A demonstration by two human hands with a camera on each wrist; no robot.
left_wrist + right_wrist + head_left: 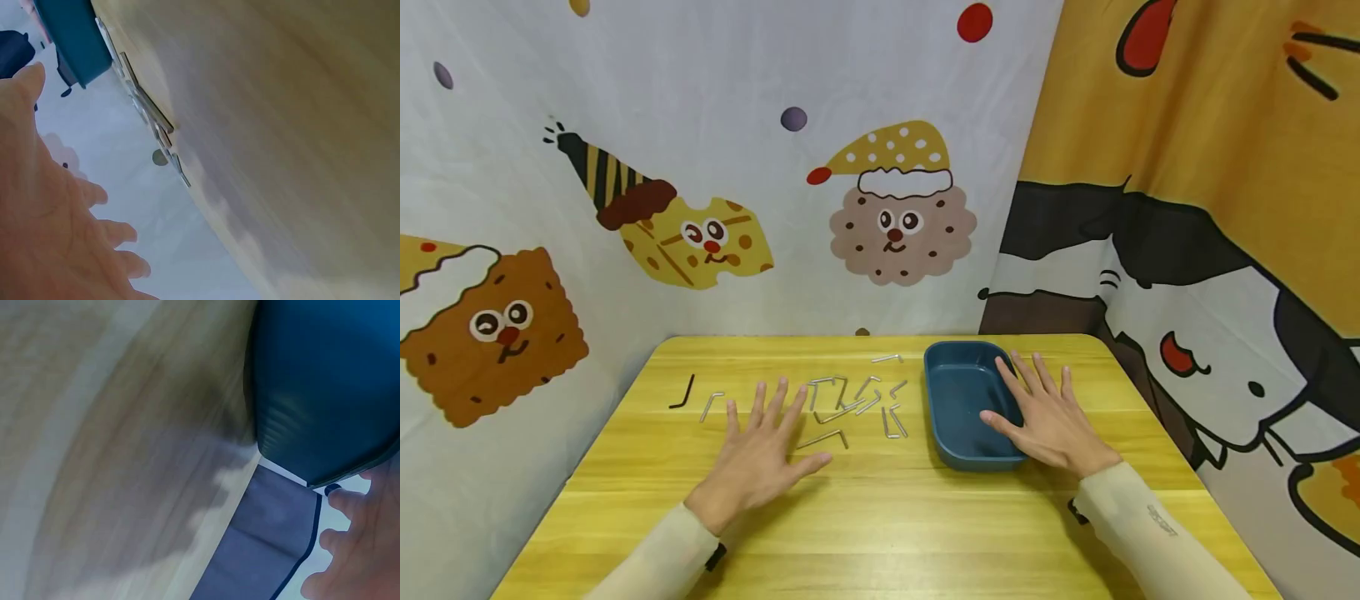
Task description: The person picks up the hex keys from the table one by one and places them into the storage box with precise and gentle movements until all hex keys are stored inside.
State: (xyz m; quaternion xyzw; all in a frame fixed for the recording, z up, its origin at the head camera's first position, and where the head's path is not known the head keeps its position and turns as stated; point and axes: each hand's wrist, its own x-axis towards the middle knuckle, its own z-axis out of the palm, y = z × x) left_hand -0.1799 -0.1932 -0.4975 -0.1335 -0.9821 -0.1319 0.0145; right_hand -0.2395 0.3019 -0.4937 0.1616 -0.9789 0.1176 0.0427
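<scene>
On a yellow wood-grain table (880,533), a deep blue rectangular tray (958,408) is placed at right, no rod being seen inside. The left hand (756,458) and right hand (1052,425) are held with fingers spread, gripping nothing, the tray's right rim partly covered. At left, silver L-shaped metal rods (820,438) and one black L-shaped rod (687,398) are scattered loose, none picked up.

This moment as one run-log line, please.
left hand: fingers spread, empty | right hand: fingers spread, at right rim of blue tray | blue tray: nothing visible inside | L-shaped keys (one black): on table, left of tray
</scene>
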